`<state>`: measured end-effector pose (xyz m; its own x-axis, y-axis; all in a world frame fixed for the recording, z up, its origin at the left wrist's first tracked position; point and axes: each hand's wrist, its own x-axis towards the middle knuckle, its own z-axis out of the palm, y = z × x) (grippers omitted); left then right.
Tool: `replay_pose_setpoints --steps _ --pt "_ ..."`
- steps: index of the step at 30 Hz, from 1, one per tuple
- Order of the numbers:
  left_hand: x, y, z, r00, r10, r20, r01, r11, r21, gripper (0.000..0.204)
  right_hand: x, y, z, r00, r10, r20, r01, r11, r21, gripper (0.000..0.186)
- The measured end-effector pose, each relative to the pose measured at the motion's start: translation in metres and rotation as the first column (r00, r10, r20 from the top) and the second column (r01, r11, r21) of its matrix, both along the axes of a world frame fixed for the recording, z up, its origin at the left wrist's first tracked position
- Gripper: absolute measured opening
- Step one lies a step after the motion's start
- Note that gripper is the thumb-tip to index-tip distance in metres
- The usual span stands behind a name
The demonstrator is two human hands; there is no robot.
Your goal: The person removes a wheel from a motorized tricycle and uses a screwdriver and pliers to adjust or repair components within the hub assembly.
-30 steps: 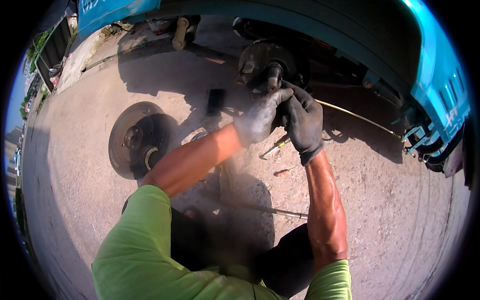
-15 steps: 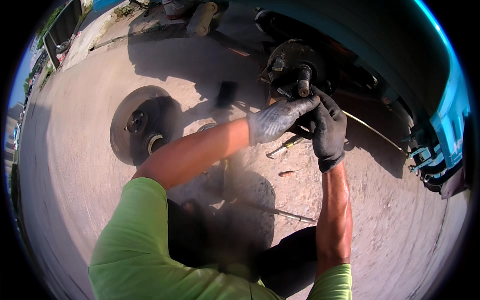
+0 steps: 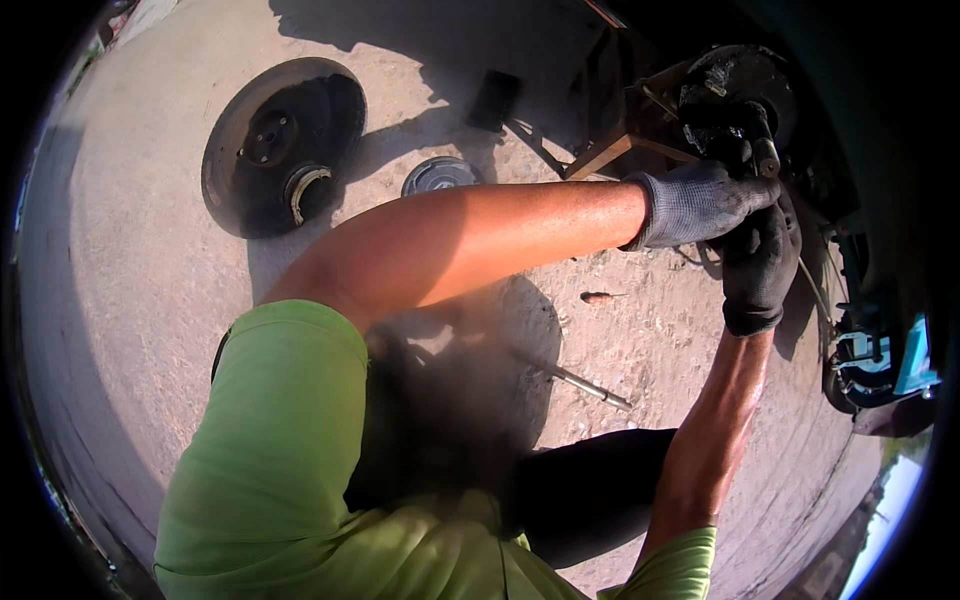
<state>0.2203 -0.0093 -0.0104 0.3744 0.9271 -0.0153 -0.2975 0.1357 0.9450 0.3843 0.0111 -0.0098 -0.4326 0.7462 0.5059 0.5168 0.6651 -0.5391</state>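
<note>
My left hand (image 3: pixel 700 205), in a grey glove, reaches across to a greasy axle spindle (image 3: pixel 764 150) on a dark round hub assembly (image 3: pixel 720 90). Its fingers are drawn together just below the spindle's tip. My right hand (image 3: pixel 762 268), in a blackened glove, comes up from below with curled fingers against the left one. Whatever the two hands pinch between them is hidden by the gloves and deep shadow. A thin pale cable or rod (image 3: pixel 816 285) runs down to the right of my right hand.
At left lies a large black wheel (image 3: pixel 228 165) with a pale curved ring (image 3: pixel 306 190) on it. Nearby are a round grey metal part (image 3: pixel 440 175), a dark rectangular piece (image 3: pixel 493 100), an angled stand (image 3: pixel 605 157), a small orange-handled tool (image 3: pixel 597 297), a metal bar (image 3: pixel 585 388) and teal vehicle bodywork (image 3: pixel 918 360).
The view has shifted, so the hub and both hands appear farther right. My hands stay together at the spindle's end, with the left arm stretched out more.
</note>
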Motion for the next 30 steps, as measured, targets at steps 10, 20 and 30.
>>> replay_pose_setpoints --steps 10,20,30 --pt "0.018 0.026 -0.021 0.904 0.298 -0.308 -0.098 0.843 0.528 0.037 0.003 0.005 -0.001 0.981 -0.081 0.176 0.032 0.963 0.268 0.032" --pt "0.008 0.012 0.002 0.797 0.321 -0.512 0.003 0.845 0.535 0.034 0.011 0.008 0.002 0.986 -0.072 0.151 0.039 0.977 0.211 0.034" --pt "-0.001 0.025 -0.016 0.657 0.603 -0.453 0.119 0.51 0.852 0.03 -0.008 -0.005 0.015 0.972 -0.075 0.221 0.016 0.966 0.257 0.03"
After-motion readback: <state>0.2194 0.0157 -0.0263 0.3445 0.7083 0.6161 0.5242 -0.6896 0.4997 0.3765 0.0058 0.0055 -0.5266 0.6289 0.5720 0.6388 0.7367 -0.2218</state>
